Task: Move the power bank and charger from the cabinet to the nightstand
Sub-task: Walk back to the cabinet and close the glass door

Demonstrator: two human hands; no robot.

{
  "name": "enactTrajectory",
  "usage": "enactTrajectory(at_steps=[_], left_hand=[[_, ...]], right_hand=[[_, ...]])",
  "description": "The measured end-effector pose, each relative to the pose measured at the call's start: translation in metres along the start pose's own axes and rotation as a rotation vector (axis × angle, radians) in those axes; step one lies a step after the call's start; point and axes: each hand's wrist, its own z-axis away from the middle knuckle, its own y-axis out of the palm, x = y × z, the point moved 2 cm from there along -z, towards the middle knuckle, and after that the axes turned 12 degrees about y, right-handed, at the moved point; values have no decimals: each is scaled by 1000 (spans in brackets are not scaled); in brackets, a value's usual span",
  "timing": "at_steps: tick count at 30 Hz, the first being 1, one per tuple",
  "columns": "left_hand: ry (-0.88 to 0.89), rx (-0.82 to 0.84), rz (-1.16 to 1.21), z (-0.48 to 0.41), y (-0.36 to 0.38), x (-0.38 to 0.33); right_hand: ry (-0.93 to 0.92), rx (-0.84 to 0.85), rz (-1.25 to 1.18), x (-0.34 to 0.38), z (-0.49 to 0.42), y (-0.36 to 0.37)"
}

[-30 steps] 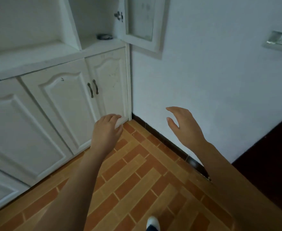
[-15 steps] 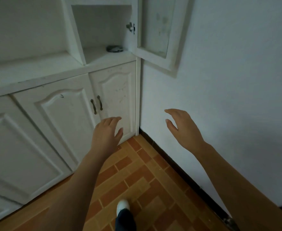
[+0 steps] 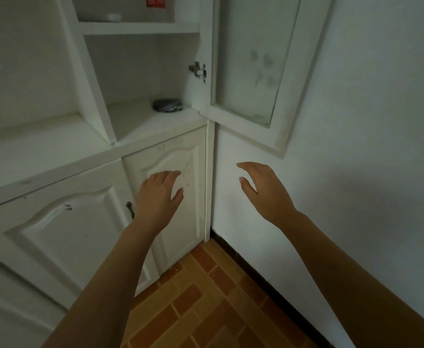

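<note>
A white cabinet (image 3: 155,136) fills the left half of the view, its glass upper door (image 3: 248,71) swung open to the right. On the open shelf lies a dark, flat, round object (image 3: 167,105); I cannot tell what it is. A red item (image 3: 155,1) and a small white one (image 3: 113,17) sit on the shelf above. My left hand (image 3: 158,197) is raised in front of the lower cabinet door, fingers apart, holding nothing. My right hand (image 3: 263,190) hovers before the wall, open and empty. Both hands are below the shelf.
Lower cabinet doors (image 3: 63,229) with dark handles (image 3: 130,209) are closed. A white wall (image 3: 356,172) stands at the right, meeting the cabinet in a corner. Orange brick-pattern floor tiles (image 3: 206,305) lie below, edged by a dark skirting strip (image 3: 268,285).
The view has tilted up and moved closer to the cabinet, so the open shelf and upper shelf show more fully. Both hands have risen toward the shelf, staying open and empty.
</note>
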Motion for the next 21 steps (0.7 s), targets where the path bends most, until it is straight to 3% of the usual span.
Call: enactTrajectory(at_steps=[12,21], left_hand=[[51,-45,-57,-76,2,41],[101,-93,-29,-126,17,32]], right_hand=[[-64,-140,-23,13,-76,-5],[-12,-254,-28,-25,-108,-39]])
